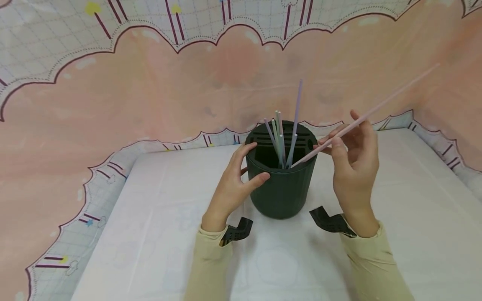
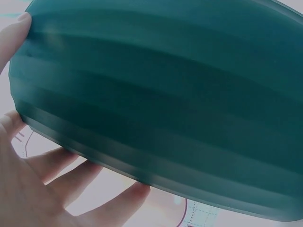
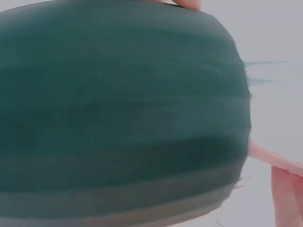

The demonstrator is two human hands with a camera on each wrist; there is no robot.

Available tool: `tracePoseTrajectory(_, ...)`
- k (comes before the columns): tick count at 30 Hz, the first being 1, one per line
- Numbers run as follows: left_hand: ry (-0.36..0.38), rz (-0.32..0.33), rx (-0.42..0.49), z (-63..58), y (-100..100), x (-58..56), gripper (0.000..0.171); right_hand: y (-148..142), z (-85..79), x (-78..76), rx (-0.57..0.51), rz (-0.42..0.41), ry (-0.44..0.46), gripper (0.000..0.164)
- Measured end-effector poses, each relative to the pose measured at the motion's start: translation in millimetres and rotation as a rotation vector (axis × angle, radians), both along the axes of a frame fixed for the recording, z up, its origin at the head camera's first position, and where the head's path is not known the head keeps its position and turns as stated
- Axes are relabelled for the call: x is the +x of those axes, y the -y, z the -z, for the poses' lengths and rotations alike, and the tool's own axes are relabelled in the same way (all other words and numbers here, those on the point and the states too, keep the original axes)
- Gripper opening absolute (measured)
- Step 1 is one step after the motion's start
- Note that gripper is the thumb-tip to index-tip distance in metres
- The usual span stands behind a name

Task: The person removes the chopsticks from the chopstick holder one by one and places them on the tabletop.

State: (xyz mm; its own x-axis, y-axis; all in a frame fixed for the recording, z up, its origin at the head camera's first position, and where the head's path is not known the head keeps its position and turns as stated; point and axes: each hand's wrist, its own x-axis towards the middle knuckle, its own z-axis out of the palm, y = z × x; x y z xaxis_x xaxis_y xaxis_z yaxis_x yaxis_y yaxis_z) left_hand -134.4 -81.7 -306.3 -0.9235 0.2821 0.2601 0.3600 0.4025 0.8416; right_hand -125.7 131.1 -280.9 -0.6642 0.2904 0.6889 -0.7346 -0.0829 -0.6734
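Observation:
A dark green ribbed pot [image 1: 281, 190] with a slotted cover over the back of its mouth stands upright on the white surface. My left hand [image 1: 237, 184] holds its left side, thumb at the front and fingers along the rim; the left wrist view shows the fingertips [image 2: 139, 189] against the wall. My right hand [image 1: 354, 163] pinches a long pink straw [image 1: 391, 98] between thumb and fingers. The straw slants up to the right, its lower end at the pot's front rim. Several pastel straws [image 1: 278, 129] lean inside the pot, among them a taller purple straw [image 1: 298, 100].
A white cloth [image 1: 169, 234] covers the table under the pot. Behind and to the left hangs a peach fabric [image 1: 169, 92] with a scalloped, patterned border. Black straps [image 1: 238, 232] show at both wrists, below light yellow sleeves [image 1: 211, 267].

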Motion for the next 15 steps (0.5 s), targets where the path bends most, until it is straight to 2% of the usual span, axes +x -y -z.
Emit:
tracePoseTrajectory(4,0.004,0.005,0.002,-0.7,0,-0.3,0.067,-3,-9.3,2.3,-0.172,0.026,-0.075,0.042)
tracePoseTrajectory(10,-0.016,0.010,0.011,-0.5,-2,0.8,0.066,-16,-16.1,1.4,-0.359,0.045,-0.155,0.040)
tracePoseTrajectory(13,-0.001,0.009,0.002,-1.6,-1,2.1,0.067,-22,-17.7,0.8,-0.403,0.038,-0.170,0.040)
tracePoseTrajectory(15,0.009,0.011,-0.004,-3.1,0,2.7,0.068,-27,-17.6,-0.2,-0.386,0.046,-0.159,0.040)
